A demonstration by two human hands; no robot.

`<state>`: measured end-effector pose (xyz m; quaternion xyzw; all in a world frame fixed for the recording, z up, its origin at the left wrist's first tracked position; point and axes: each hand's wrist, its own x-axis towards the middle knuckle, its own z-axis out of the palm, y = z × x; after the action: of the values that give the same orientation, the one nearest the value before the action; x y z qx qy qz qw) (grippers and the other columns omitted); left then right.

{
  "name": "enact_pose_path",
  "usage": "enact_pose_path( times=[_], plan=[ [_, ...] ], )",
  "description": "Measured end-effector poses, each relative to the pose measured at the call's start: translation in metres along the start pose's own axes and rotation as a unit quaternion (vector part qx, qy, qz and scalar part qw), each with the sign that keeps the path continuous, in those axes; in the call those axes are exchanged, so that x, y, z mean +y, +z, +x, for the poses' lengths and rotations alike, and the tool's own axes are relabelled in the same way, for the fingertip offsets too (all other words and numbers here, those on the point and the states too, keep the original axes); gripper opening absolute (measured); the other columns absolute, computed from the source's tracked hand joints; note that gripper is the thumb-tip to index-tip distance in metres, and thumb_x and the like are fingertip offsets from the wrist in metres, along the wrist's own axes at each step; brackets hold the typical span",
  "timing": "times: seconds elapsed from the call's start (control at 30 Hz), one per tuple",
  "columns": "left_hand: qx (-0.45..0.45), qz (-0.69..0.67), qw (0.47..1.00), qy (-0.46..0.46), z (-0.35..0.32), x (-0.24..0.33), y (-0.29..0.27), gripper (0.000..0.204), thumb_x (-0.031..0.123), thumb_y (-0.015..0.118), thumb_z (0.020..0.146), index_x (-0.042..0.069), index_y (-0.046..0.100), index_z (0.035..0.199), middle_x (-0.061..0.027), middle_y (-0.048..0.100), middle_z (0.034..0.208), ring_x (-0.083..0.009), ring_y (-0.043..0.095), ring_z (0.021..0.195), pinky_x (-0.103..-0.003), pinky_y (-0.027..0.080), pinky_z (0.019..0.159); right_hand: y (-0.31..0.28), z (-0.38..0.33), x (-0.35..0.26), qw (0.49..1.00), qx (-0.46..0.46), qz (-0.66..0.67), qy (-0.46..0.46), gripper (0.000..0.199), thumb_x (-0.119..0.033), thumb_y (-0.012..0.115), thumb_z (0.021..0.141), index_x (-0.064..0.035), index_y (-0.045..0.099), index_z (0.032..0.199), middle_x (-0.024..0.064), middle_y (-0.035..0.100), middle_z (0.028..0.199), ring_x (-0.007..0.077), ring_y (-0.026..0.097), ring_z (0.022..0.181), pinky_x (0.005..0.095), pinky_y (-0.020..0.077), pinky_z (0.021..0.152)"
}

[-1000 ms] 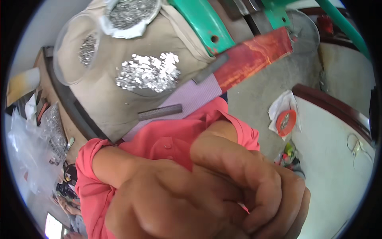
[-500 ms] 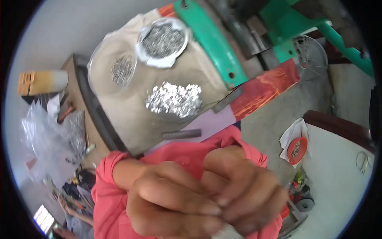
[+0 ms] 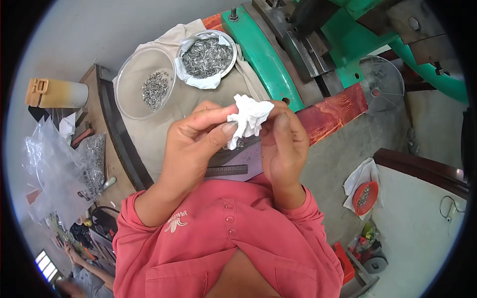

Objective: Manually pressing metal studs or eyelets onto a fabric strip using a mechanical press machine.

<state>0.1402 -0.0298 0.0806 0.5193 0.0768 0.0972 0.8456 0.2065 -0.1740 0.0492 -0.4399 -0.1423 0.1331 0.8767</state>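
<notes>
A crumpled white tissue (image 3: 251, 115) is held up between my two hands above the worktable. My left hand (image 3: 191, 141) pinches its left side between thumb and fingers. On the other side my right hand (image 3: 287, 149) grips the tissue's right edge, its fingers bent and partly hidden behind the thumb. Just below the tissue, the pile of shiny metal pieces on the cloth is mostly covered by my hands. A dark flat bar (image 3: 226, 171) lies on a purple mat (image 3: 257, 158) close to my chest.
Beyond my hands stand a see-through plastic bowl (image 3: 118, 92) and a cloth-lined round dish (image 3: 234, 45), both holding small metal parts. A green machine (image 3: 273, 74) fills the far right. Plastic bags (image 3: 59, 159) lie at left; a red bowl (image 3: 357, 198) sits at right.
Both hands have moved up and away from my chest, bringing the tissue over the table. They were bunched together and blurred; now they are apart with the tissue between them.
</notes>
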Motion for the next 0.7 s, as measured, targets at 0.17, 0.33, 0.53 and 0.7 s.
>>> enact_pose_path(
  times=[0.17,0.33,0.53,0.7],
  plan=[
    [-0.007,0.022,1.0,0.01,0.001,-0.001,0.0,0.027,-0.003,0.065,0.093,0.0,0.07,0.12,-0.0037,0.058,0.104,-0.0093,0.058,0.092,-0.023,0.047,0.079,-0.001,0.001,0.006,0.999,-0.01,0.034,0.01,0.029,-0.016,0.058,0.102,0.0027,0.055,0.124,0.0078,0.06,0.115,0.0098,0.059,0.097,0.0245,0.0475,0.086],
    [-0.046,0.098,0.994,-0.001,0.002,-0.001,-0.002,0.027,0.001,0.065,0.095,-0.002,0.068,0.121,-0.0035,0.058,0.104,-0.0086,0.058,0.091,-0.022,0.046,0.077,-0.007,0.003,0.003,0.997,-0.047,0.005,0.062,0.048,-0.02,0.067,0.097,0.004,0.052,0.135,0.0064,0.064,0.117,0.0113,0.06,0.104,0.025,0.0473,0.089],
    [-0.003,0.014,0.997,-0.07,0.004,-0.002,-0.002,0.025,0.002,0.062,0.096,-0.002,0.065,0.121,-0.0039,0.063,0.104,-0.0087,0.06,0.091,-0.023,0.048,0.08,-0.02,0.004,0.012,0.974,-0.071,0.173,0.125,0.038,-0.007,0.06,0.099,0.0036,0.053,0.134,0.0104,0.065,0.123,0.0155,0.063,0.112,0.0297,0.0523,0.094],
    [-0.003,-0.121,0.983,-0.136,0.006,0.002,-0.007,0.026,0.006,0.061,0.098,-0.002,0.063,0.122,-0.0067,0.068,0.106,-0.0095,0.062,0.094,-0.026,0.05,0.083,-0.027,0.004,0.017,0.95,-0.098,0.252,0.154,0.041,-0.003,0.058,0.097,0.0047,0.051,0.137,0.0122,0.062,0.128,0.0181,0.062,0.116,0.0315,0.0514,0.098]
  ],
)
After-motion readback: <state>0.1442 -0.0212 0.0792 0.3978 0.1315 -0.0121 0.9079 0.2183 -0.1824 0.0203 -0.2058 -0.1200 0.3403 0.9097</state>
